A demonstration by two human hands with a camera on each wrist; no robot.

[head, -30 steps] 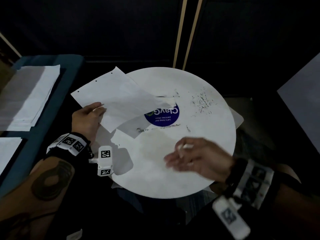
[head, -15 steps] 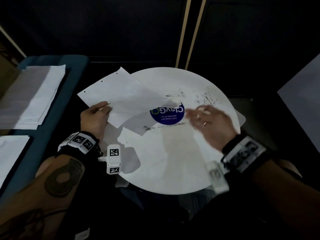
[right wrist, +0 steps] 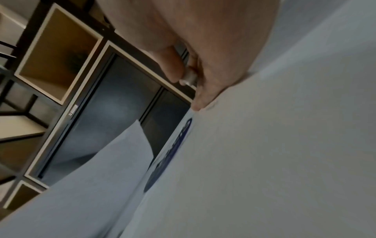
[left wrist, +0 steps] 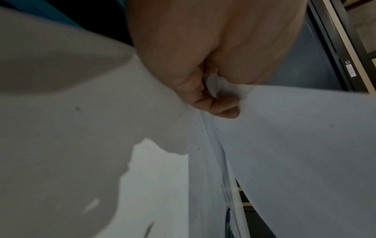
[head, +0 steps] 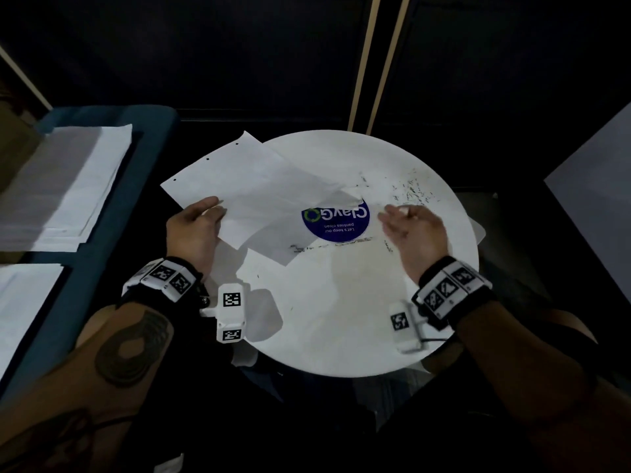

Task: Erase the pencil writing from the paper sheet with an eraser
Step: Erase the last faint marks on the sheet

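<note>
1. Since half a second ago the right hand [head: 415,233] has drawn back nearer, off the eraser crumbs [head: 411,192]; the paper sheet [head: 259,189] stays lifted over the bench's far left.
2. The left hand [head: 193,230] pinches the sheet's near-left edge; its grip is closed on the paper.
3. The right hand grips a small white eraser [right wrist: 188,78] between thumb and fingers, beside the blue sticker [head: 336,221].
4. The round white bench [head: 341,319] carries all; paper stacks [head: 65,186] lie far left.

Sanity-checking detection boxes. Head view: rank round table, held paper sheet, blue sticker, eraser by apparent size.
1. Round table
2. Paper sheet, gripped by the left hand
3. Blue sticker, partly under the sheet
4. Eraser, a sliver in the right hand
</note>
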